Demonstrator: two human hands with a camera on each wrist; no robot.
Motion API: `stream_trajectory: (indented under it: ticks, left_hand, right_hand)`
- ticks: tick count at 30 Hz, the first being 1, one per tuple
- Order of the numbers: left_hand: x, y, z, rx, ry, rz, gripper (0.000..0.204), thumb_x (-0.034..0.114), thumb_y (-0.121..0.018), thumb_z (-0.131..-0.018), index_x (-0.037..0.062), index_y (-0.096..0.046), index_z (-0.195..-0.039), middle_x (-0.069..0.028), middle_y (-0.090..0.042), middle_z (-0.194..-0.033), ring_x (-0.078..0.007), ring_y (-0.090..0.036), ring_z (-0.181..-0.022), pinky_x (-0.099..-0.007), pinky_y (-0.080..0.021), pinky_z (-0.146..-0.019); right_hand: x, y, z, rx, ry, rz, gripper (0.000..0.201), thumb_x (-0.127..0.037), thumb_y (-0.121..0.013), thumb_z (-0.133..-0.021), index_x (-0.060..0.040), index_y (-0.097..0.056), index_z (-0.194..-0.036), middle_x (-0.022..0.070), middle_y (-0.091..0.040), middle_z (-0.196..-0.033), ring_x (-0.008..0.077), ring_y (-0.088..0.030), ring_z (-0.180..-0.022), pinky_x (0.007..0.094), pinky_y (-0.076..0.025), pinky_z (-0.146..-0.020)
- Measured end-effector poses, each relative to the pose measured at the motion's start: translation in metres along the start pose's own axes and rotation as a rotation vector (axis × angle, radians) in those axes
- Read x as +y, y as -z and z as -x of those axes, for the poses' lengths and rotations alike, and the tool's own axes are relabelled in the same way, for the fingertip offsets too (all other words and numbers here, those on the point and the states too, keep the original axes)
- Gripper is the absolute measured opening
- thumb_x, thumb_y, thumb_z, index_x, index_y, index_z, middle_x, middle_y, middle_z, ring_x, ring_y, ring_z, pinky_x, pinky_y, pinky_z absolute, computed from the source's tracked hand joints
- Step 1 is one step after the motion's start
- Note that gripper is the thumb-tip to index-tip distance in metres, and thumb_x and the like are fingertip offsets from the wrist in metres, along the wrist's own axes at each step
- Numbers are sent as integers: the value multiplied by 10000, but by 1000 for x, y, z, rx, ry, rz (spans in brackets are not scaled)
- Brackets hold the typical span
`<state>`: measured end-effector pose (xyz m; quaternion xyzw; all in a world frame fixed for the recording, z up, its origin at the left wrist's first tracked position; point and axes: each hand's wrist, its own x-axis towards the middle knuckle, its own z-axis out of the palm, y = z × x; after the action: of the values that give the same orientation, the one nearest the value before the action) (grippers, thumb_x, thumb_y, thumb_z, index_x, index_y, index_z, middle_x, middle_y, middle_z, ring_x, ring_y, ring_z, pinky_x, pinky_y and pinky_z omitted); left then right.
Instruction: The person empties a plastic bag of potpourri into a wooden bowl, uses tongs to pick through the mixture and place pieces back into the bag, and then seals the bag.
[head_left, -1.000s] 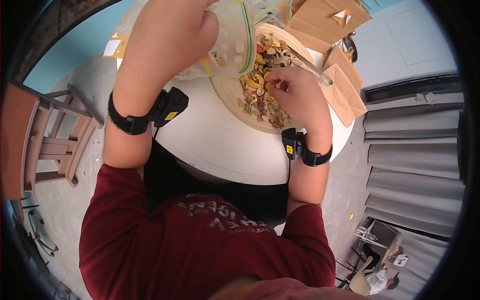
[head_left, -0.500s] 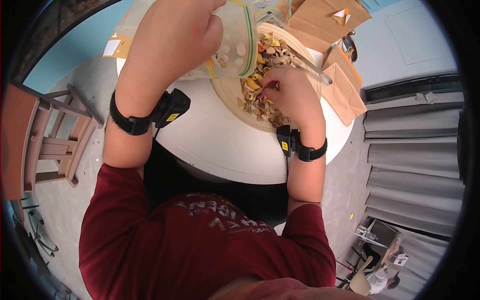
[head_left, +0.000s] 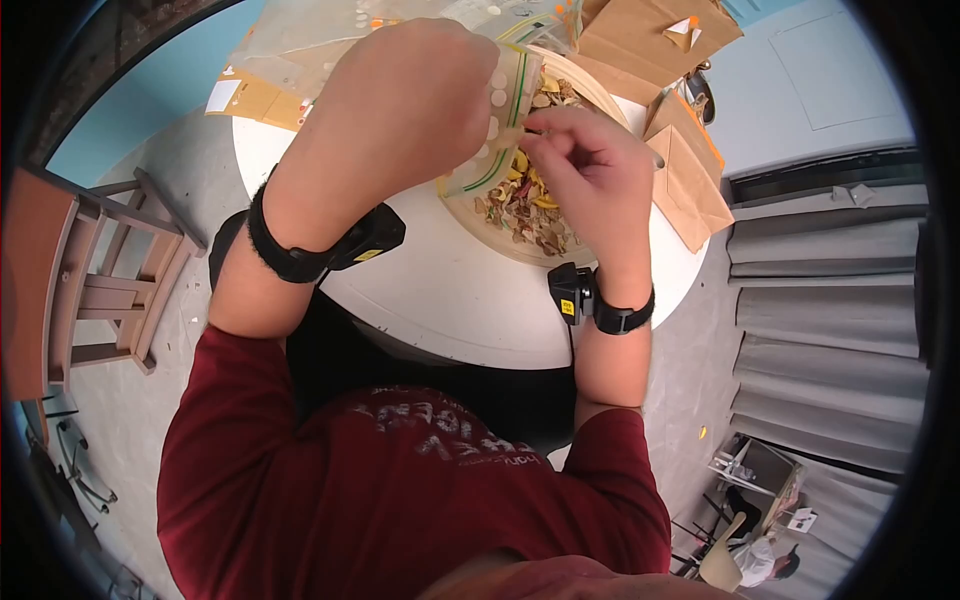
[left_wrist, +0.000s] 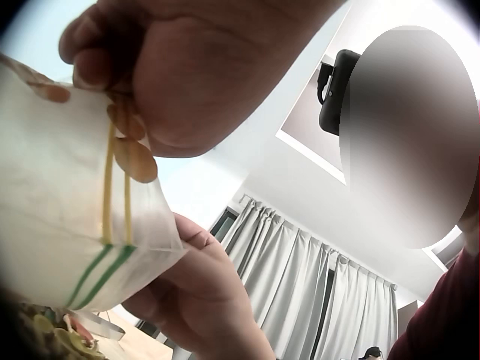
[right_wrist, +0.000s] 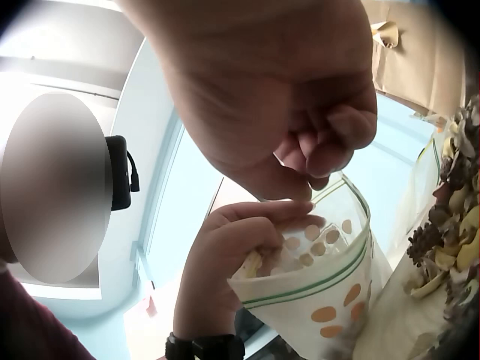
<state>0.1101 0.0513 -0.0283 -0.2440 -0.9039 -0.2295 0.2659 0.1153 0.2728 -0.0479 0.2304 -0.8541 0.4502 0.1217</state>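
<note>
My left hand point(head_left: 420, 100) grips the side of a clear zip bag point(right_wrist: 337, 300) with printed dots and a green seal line. The bag's mouth stands open in the right wrist view. My right hand point(head_left: 600, 165) has its thumb and forefinger together right at that mouth; I cannot tell what is between them. Its other fingers are curled in. Below lies a heap of mixed dried plant pieces point(head_left: 530, 215), yellow, brown and reddish, with a small cone point(right_wrist: 425, 244) among them. They fill a round, pale, wooden-looking tray point(head_left: 470, 232), partly hidden by the bag and right hand.
Brown paper bags point(head_left: 690, 190) stand at the tray's right. More clear plastic point(head_left: 300, 45) and a brown paper piece point(head_left: 250, 95) lie at the back left of the white round table point(head_left: 440, 310). A wooden chair point(head_left: 120, 280) is off to the left.
My right hand has risen from the dried pieces to the bag's mouth. My left hand has shifted right with the bag, tilting its mouth toward the right hand.
</note>
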Motion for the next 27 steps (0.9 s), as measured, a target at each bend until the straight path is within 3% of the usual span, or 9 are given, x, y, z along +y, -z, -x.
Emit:
stream_trajectory:
  ticks: [1,4,7,10,13,16,19,22,27]
  left_hand:
    - [0,0,0,-26,16,-30,289,41,-601,-836,-36,-749,-1073,-218,-735,-972,-400,-693,-890,-464,-551,-824]
    - [-8,2,0,144,-71,14,290,33,-598,-835,-28,-754,-1072,-220,-731,-951,-401,-695,-862,-457,-553,-801]
    - [-17,12,0,186,-25,23,291,24,-593,-838,-21,-759,-1072,-218,-731,-916,-391,-699,-810,-438,-557,-757]
    - [-22,21,-1,208,37,-18,290,19,-591,-840,-20,-761,-1073,-215,-733,-892,-376,-701,-771,-419,-558,-723]
    - [-18,26,-7,272,24,86,245,-1,-574,-799,-56,-748,-962,-284,-708,-891,-453,-684,-864,-473,-551,-794]
    - [-15,28,-9,225,49,137,247,-1,-576,-797,-49,-752,-963,-277,-713,-889,-452,-684,-860,-474,-551,-798]
    - [-17,22,-5,244,41,83,254,-3,-578,-793,-41,-758,-968,-267,-717,-888,-447,-685,-861,-474,-552,-795]
    - [-13,21,-3,253,71,67,261,-2,-580,-791,-35,-764,-974,-265,-717,-886,-442,-685,-865,-476,-551,-792]
    - [-16,18,3,164,61,91,288,21,-593,-843,-30,-756,-1075,-209,-740,-903,-377,-700,-770,-415,-561,-723]
  right_hand:
    - [-4,-1,0,-17,-20,67,108,-17,-747,-847,-9,-761,-953,52,-642,-665,87,-563,-578,240,-461,-555]
    - [-11,8,0,-40,-122,130,190,-33,-747,-849,-45,-797,-1032,113,-677,-685,170,-638,-602,299,-497,-575]
    - [1,20,-1,-270,-167,383,174,-62,-741,-829,-67,-799,-994,159,-717,-758,283,-699,-688,381,-538,-641]
    - [22,18,-2,-325,-127,503,158,-83,-747,-797,-77,-796,-947,176,-723,-808,361,-697,-761,428,-555,-720]
    - [30,14,-3,-391,-133,496,123,-76,-740,-790,-65,-784,-905,169,-730,-830,360,-704,-780,428,-559,-738]
    - [39,9,-2,-398,-89,454,109,-33,-740,-792,-22,-763,-898,152,-698,-754,284,-652,-655,353,-516,-647]
    - [36,9,-3,-418,-107,473,83,-22,-739,-804,-12,-741,-887,127,-697,-744,234,-654,-652,330,-508,-635]
    - [28,14,-3,-367,-208,283,52,-7,-727,-828,-3,-709,-877,62,-677,-710,137,-609,-632,278,-480,-614]
    - [23,21,-4,-191,-127,95,92,35,-700,-869,-11,-621,-856,-49,-592,-756,28,-517,-677,210,-414,-612]
